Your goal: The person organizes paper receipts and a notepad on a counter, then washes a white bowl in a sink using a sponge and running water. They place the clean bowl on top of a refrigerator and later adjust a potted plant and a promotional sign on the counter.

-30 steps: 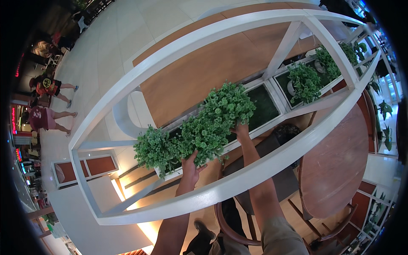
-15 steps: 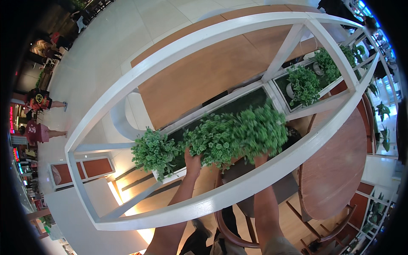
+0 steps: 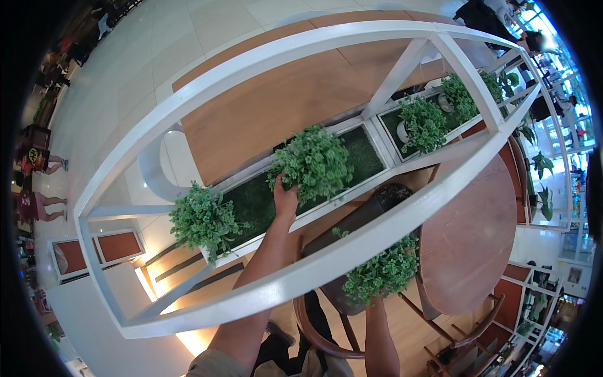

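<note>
My left hand [image 3: 286, 200] reaches over the white frame bar to a bushy green plant [image 3: 316, 162] in the planter trough [image 3: 326, 207]. Its fingers curl around the low side of that plant, and any pot is hidden by leaves. On the near side of the bar, my right hand [image 3: 375, 304] holds a second leafy plant [image 3: 384, 269] from below, above a dark chair seat. Foliage covers most of the right fingers. A third plant [image 3: 206, 217] stands at the trough's left end, apart from both hands.
A curved-looking white frame bar [image 3: 251, 294] crosses between me and the trough. Beyond lies a long wooden table [image 3: 276, 107]. To the right are a round wooden table [image 3: 471, 232], wooden chairs and another trough section with potted plants [image 3: 422, 122]. People stand far left.
My right hand has drawn one plant out of the trough, toward me and over the bar. The left hand's plant has shifted slightly farther away, and the view has moved a little.
</note>
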A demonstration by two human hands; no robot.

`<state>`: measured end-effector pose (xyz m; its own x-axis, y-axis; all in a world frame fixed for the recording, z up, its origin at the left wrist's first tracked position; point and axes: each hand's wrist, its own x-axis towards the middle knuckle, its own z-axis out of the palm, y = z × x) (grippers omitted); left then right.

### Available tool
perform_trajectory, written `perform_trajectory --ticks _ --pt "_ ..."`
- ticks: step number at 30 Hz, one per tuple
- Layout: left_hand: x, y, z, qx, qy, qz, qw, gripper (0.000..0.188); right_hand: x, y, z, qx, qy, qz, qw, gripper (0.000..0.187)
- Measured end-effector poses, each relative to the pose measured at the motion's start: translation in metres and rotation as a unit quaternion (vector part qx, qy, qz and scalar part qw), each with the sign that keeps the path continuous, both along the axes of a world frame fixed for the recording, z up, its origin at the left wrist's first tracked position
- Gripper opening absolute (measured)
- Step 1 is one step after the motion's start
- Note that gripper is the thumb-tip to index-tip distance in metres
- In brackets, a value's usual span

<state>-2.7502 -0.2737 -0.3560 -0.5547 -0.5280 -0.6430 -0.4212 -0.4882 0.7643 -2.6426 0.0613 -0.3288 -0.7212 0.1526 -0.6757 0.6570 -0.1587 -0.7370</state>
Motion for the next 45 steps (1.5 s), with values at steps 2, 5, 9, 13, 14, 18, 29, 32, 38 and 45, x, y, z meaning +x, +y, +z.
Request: perform_trajectory --ticks 2,5,9,13,14,18,29,32,38,45 --pt "0.010 -0.004 0.020 0.005 0.041 -0.003 0.999 0.071 0.008 -0.004 0.010 -0.009 -0.001 0.005 1.000 0.044" --pt "0.033 -0.014 0.053 -0.023 0.045 -0.041 0.998 0.079 0.014 -0.013 0.026 -0.019 0.008 0.022 1.000 0.043" --pt "0.093 -0.018 0.082 -0.121 0.055 -0.115 0.984 0.070 0.014 -0.019 0.053 -0.026 0.032 0.055 0.998 0.042" --pt "0.160 -0.002 0.135 -0.185 -0.008 -0.315 0.931 0.064 0.025 -0.013 0.101 -0.028 0.052 0.102 0.993 0.041" --pt "0.178 0.007 0.158 -0.153 0.058 -0.299 0.940 0.067 0.027 -0.012 0.114 -0.028 0.060 0.122 0.990 0.040" --pt "0.235 0.057 0.247 -0.352 0.180 -0.361 0.845 0.071 0.040 -0.009 0.171 -0.012 0.099 0.240 0.966 0.039" --pt "0.457 0.100 0.291 -0.343 0.131 -0.175 0.914 0.070 0.184 -0.044 0.284 -0.015 0.148 0.584 0.798 0.039" --pt "0.555 0.121 0.300 -0.336 0.099 -0.072 0.934 0.069 0.236 -0.053 0.299 -0.210 0.196 0.629 0.722 0.042" --pt "0.749 0.263 0.319 -0.348 0.037 0.180 0.919 0.066 0.379 -0.057 0.292 -0.311 0.197 0.670 0.644 0.035" --pt "0.904 0.472 0.328 -0.303 -0.031 0.462 0.833 0.064 0.579 -0.040 0.258 -0.252 0.185 0.871 0.380 0.047"
